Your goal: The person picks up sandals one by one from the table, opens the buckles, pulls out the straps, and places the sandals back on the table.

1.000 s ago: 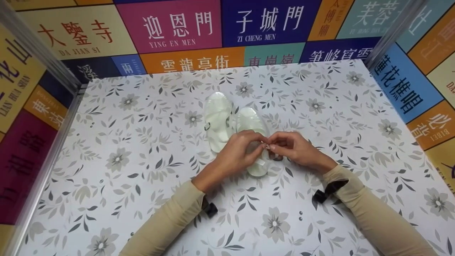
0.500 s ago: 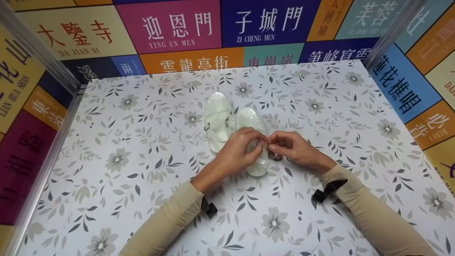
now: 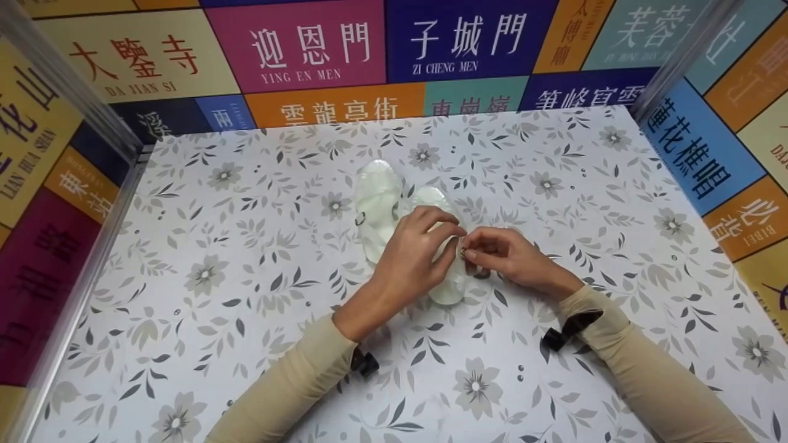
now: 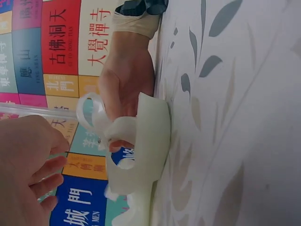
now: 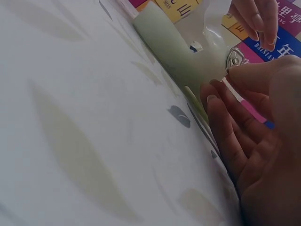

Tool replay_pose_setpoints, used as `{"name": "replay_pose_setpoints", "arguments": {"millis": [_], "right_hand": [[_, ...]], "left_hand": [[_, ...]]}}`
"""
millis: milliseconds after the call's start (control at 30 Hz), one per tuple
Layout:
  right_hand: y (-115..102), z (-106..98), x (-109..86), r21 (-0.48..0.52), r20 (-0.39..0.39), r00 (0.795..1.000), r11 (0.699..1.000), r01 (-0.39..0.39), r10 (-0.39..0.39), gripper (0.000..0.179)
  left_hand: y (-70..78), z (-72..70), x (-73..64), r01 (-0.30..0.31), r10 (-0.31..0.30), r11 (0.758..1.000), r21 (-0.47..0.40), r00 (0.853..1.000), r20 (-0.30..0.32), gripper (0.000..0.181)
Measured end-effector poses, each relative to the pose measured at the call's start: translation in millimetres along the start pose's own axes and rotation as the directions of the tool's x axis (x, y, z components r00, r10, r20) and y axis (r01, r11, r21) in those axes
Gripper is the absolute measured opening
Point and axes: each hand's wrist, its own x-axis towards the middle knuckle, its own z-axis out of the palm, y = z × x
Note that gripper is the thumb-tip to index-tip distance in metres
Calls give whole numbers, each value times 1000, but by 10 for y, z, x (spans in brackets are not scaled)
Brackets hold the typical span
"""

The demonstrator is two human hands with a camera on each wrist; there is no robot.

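Observation:
Two pale, pearly sandals lie side by side. The farther left sandal (image 3: 377, 184) has its metal buckle showing at its outer side. The nearer right sandal (image 3: 434, 198) is partly covered by my left hand (image 3: 415, 252), whose fingers are loosely bent above it. In the left wrist view that hand's fingers (image 4: 47, 176) are spread apart with nothing between them. My right hand (image 3: 517, 255) pinches the strap at the right sandal's outer side, its thumb at the silver buckle (image 5: 234, 59). A loop of clear strap (image 4: 87, 113) stands up beside the sandal.
The table (image 3: 258, 344) has a white cover with grey flowers and leaves. Panels with large printed characters (image 3: 308, 43) stand at the back and both sides. Black wrist cameras are strapped at both sleeves.
My left hand has let go at the buckle; its fingers have lifted and opened, drawing slightly away from the right hand. The right hand has stayed at the buckle. The sandals have not moved.

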Motion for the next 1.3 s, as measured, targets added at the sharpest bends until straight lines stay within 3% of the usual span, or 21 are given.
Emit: {"name": "replay_pose_setpoints", "arguments": {"millis": [200, 533, 633, 767, 900, 1033, 1100, 1167, 1300], "right_hand": [[12, 18, 9, -14, -18, 1000, 1000, -21, 21, 19], [-23, 68, 47, 9, -73, 994, 997, -80, 80, 27], [-44, 70, 38, -8, -85, 991, 995, -100, 99, 26], [-70, 59, 20, -12, -96, 989, 994, -111, 109, 27], [-100, 73, -4, 7, -111, 986, 993, -120, 120, 29], [-155, 103, -40, 23, -146, 977, 988, -151, 152, 33], [-174, 114, -53, 25, -158, 974, 987, -160, 162, 34], [-186, 124, -62, 25, -162, 974, 987, -159, 161, 36], [-201, 142, -71, -5, -179, 974, 990, -141, 137, 39]], "left_hand": [[113, -80, -58, 132, -137, 989, 67, 988, 72, 11], [201, -184, -150, 270, -298, 952, 144, 925, 237, 22], [209, -183, -178, 294, -326, 944, 149, 903, 281, 27], [188, -156, -232, 302, -325, 946, 121, 894, 308, 34], [115, -112, -275, 319, -314, 947, 43, 888, 336, 44], [60, -62, -297, 366, -322, 929, -49, 867, 381, 52], [46, -37, -307, 382, -320, 919, -93, 864, 389, 52], [36, -13, -319, 388, -311, 911, -140, 870, 383, 50], [15, 35, -351, 374, -296, 902, -216, 900, 321, 48]]}}
